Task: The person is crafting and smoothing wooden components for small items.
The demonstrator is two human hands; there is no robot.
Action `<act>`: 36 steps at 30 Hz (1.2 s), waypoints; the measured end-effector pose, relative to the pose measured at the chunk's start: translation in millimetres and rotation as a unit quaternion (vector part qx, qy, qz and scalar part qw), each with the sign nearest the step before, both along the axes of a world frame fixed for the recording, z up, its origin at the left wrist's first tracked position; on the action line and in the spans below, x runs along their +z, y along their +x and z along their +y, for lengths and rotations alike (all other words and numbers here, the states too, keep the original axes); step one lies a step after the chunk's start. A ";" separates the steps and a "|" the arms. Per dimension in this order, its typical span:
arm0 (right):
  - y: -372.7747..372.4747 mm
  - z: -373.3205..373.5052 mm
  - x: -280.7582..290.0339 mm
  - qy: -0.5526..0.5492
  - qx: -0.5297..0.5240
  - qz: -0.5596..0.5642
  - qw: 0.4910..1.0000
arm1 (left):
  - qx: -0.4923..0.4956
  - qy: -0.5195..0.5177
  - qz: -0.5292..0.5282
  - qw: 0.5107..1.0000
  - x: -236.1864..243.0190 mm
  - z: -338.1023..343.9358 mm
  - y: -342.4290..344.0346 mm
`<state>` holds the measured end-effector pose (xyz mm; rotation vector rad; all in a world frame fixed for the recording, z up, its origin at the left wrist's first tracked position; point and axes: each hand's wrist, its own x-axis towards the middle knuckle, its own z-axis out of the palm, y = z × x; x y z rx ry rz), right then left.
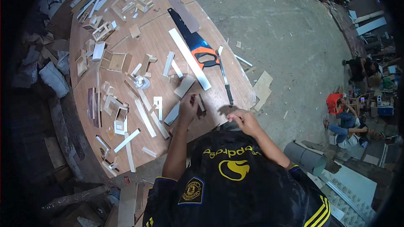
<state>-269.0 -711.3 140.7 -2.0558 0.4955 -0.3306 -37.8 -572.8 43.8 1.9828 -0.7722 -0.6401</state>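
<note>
My left hand (188,108) is over the near part of the wooden table (210,120), its fingers curled together. Whatever they may hold is too small to make out. Close to its fingertips are a pale wood block (184,86) and a thin dark-edged strip (202,103); a white-faced board (172,114) lies by its wrist. My right hand (244,122) hovers at the table's near right edge, thumb and fingers pinched, any content hidden. Beyond it rests a slim dark tool (225,77), beside a handsaw (191,38) with an orange and black handle. A long white strip (189,59) lies along the saw.
Small wooden box frames (115,61), loose strips (145,117) and a clear container (143,83) cover the table's left side. A brown board (181,10) touches the saw. On the floor are a plywood offcut (263,88) and a grey roll (305,157). People (351,128) sit far right.
</note>
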 end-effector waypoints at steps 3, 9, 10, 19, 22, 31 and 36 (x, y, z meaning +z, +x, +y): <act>2.4 -7.9 15.4 0.015 0.007 0.060 0.998 | 0.004 -0.016 -0.029 0.999 -4.2 -5.1 -12.4; -2.6 -34.0 7.1 0.047 -0.017 0.073 0.996 | 0.025 0.084 -0.193 0.977 -24.3 -18.4 8.6; -4.6 -38.6 -0.3 0.046 -0.019 0.070 0.996 | 0.024 0.082 -0.196 0.977 -25.7 -25.3 15.4; -29.7 -88.5 -8.7 0.032 0.039 0.095 0.994 | 0.064 0.330 -0.205 0.919 -42.7 -46.0 41.7; -42.0 -110.2 -13.0 0.062 0.010 0.128 0.990 | 0.069 0.357 -0.185 0.913 -39.9 -47.5 47.4; -42.9 -162.0 -9.0 0.039 0.018 0.095 0.995 | 0.200 0.142 -0.112 0.963 -39.2 -35.4 14.0; -32.9 -164.4 -35.0 0.056 0.055 0.070 0.994 | 0.349 -0.253 0.412 0.803 12.6 -43.4 -48.5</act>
